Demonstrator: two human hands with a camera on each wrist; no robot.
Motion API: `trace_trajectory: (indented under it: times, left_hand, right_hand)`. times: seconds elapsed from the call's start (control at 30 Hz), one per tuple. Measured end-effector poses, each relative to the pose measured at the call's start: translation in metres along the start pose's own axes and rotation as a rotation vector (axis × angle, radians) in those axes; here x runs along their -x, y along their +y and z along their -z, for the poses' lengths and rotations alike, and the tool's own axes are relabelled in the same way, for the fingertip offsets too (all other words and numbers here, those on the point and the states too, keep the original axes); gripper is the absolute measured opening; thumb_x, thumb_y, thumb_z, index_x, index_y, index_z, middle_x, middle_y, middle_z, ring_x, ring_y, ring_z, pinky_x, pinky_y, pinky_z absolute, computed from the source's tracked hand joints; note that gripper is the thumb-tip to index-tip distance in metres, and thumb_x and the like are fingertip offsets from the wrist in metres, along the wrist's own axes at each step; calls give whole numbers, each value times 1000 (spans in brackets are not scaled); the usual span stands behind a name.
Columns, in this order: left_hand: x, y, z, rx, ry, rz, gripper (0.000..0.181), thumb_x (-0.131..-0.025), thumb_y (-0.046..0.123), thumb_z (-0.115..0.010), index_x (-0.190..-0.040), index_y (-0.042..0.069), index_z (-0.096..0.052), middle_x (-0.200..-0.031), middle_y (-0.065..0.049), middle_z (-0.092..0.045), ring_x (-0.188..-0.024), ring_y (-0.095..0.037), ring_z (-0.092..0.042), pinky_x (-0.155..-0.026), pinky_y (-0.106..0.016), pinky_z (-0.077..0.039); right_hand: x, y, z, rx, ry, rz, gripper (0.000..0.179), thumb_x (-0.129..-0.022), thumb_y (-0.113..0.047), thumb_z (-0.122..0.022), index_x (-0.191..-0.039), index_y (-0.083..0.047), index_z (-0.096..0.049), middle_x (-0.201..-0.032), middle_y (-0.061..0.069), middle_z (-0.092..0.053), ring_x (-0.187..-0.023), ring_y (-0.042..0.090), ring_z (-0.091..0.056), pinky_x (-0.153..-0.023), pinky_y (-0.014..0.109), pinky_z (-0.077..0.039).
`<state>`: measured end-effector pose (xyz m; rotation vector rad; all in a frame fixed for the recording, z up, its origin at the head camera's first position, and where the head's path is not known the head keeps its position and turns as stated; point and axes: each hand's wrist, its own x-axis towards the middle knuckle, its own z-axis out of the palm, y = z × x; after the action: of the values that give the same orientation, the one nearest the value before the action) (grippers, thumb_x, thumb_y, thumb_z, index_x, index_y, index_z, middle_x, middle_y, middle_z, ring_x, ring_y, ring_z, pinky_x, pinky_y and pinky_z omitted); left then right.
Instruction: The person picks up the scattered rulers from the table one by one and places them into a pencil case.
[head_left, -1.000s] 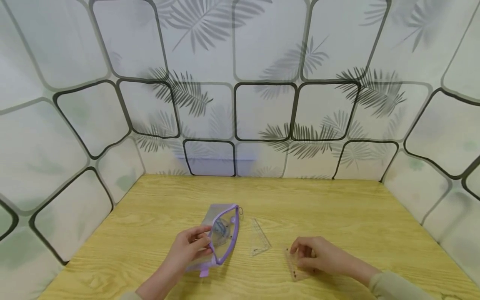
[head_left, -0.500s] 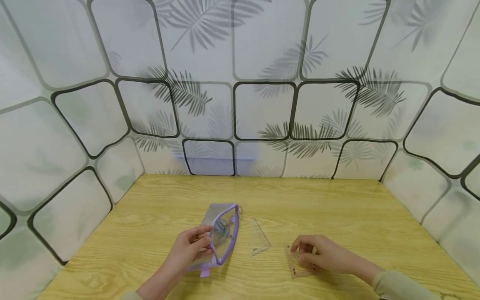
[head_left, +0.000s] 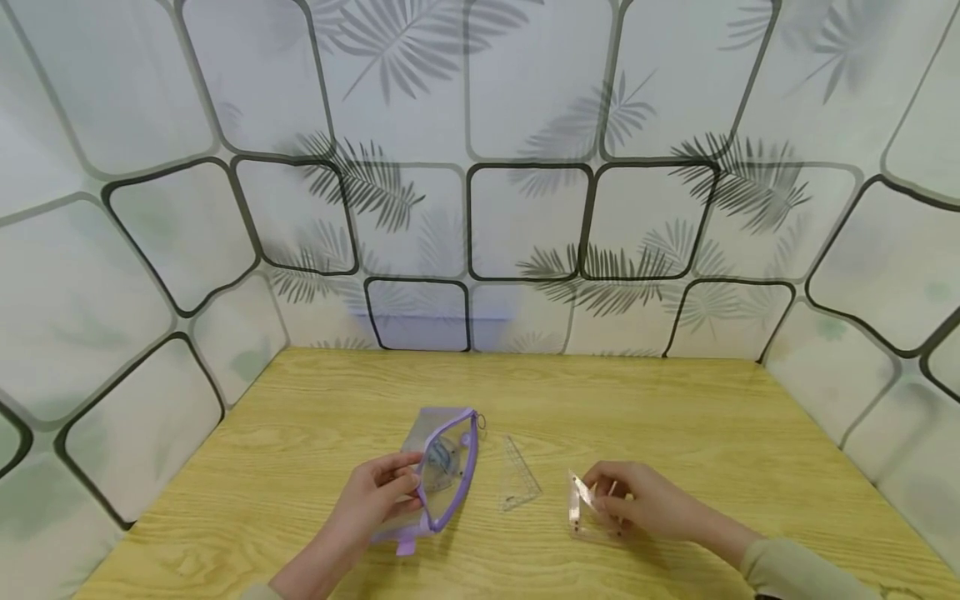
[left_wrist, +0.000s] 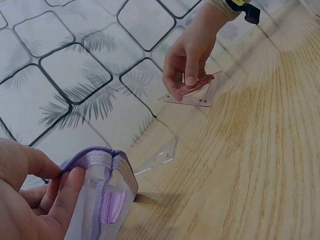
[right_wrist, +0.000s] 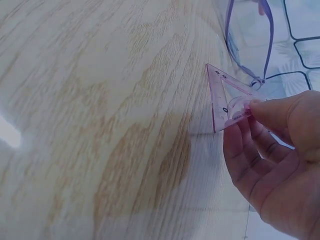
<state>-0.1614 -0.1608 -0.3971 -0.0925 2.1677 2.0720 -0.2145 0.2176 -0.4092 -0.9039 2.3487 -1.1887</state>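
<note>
My left hand [head_left: 382,492] pinches the near edge of a translucent pencil pouch [head_left: 457,500] with a purple zipper rim, its mouth spread wide. Inside lies a clear round-edged piece with blue marks, perhaps a protractor [head_left: 441,464]. The left wrist view shows thumb and fingers on the pouch's purple edge [left_wrist: 92,155]. With thumb and fingertips my right hand [head_left: 637,500] grips a pink transparent set square [right_wrist: 218,95], tilted up from the table. Between the hands a clear set square [head_left: 521,483] lies flat on the wood.
The wood-grain table [head_left: 637,408] carries all of these things. Patterned fabric walls [head_left: 532,217] with leaf prints and rounded squares enclose its back and both sides. A small ring [head_left: 482,422] hangs at the pouch's far corner.
My right hand has lifted and tilted the pink set square, which lay nearly flat on the table before. The left hand and pouch have stayed almost still.
</note>
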Motion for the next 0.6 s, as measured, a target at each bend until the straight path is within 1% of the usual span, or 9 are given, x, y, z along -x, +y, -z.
trace_trajectory:
  times: [0.1, 0.37, 0.6]
  left_hand:
    - [0, 0, 0, -3, -4, 2, 48, -94, 2, -57, -138, -15, -45, -91, 1, -57, -81, -11, -60, -72, -20, -61]
    - [-1, 0, 0, 0, 3, 20, 48, -95, 2, -58, -138, -14, -46, -91, 1, -56, -81, -11, -59, -71, -20, -60]
    - [0, 1, 0, 4, -9, 20, 48, -94, 3, -58, -138, -14, -46, -91, 0, -56, -81, -11, -59, -71, -19, -60]
  right_hand:
    - [0, -1, 0, -17, 3, -16, 21, -99, -9, -56, -118, -3, -61, -91, 7, -61, -63, 6, -56, -50, 27, -54]
    - [-1, -3, 0, -43, -4, -79, 26, -100, -19, -58, -124, -8, -60, -86, 8, -60, -55, 9, -56, -45, 30, -55]
    - [-6, -5, 0, -74, -3, -43, 29, -100, -17, -57, -126, -3, -58, -87, 9, -61, -58, 9, -59, -47, 36, -57]
